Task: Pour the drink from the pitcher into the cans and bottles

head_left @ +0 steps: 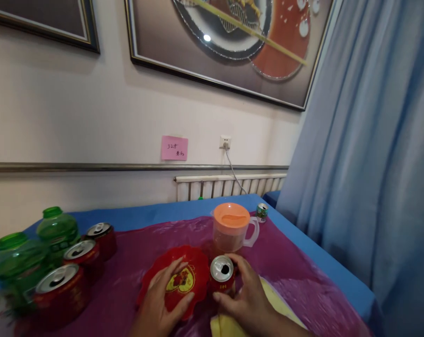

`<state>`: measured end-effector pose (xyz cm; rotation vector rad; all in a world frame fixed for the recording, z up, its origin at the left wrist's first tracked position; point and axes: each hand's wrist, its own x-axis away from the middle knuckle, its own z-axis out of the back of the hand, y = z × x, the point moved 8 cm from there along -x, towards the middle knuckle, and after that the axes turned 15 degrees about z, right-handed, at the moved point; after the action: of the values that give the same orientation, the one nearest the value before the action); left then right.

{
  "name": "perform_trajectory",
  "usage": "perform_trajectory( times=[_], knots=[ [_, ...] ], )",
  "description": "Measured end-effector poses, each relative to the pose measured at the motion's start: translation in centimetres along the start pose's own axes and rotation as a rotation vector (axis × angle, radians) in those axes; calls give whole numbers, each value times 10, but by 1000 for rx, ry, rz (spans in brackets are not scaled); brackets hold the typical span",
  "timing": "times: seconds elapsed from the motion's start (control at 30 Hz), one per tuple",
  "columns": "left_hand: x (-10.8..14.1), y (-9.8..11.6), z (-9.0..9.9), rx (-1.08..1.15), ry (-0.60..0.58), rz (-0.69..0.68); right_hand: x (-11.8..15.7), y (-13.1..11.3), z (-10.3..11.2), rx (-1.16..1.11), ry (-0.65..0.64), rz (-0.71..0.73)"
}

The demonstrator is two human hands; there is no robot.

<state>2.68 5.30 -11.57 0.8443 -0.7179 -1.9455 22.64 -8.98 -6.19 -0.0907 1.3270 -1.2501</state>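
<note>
My right hand (245,292) is wrapped round a red drink can (222,271), which is upright with its top opened. Over the near left part of a red scalloped plate (198,299) hovers my left hand (166,297), fingers apart and holding nothing. A yellow and red design (181,279) shows in the plate's middle. Beneath my right hand and wrist lies a folded yellow cloth (278,299). Just behind the can stands a clear pitcher (228,236) with an orange lid (231,215) and a handle on its right.
Several opened red cans (62,295) stand in a row at the left, beside two green plastic bottles (18,267). A small green can (261,213) is at the far right corner. Purple plastic sheeting (127,271) covers the blue tablecloth (324,267). A blue curtain (355,140) hangs at the right.
</note>
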Motion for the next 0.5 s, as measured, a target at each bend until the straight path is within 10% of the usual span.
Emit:
perform_trajectory(
  times=[0.27,0.5],
  knots=[
    [-12,0,11,8,73,51,27,27,70,71,27,-57],
    [-19,-23,19,26,182,91,12,98,146,149,256,-166]
  ],
)
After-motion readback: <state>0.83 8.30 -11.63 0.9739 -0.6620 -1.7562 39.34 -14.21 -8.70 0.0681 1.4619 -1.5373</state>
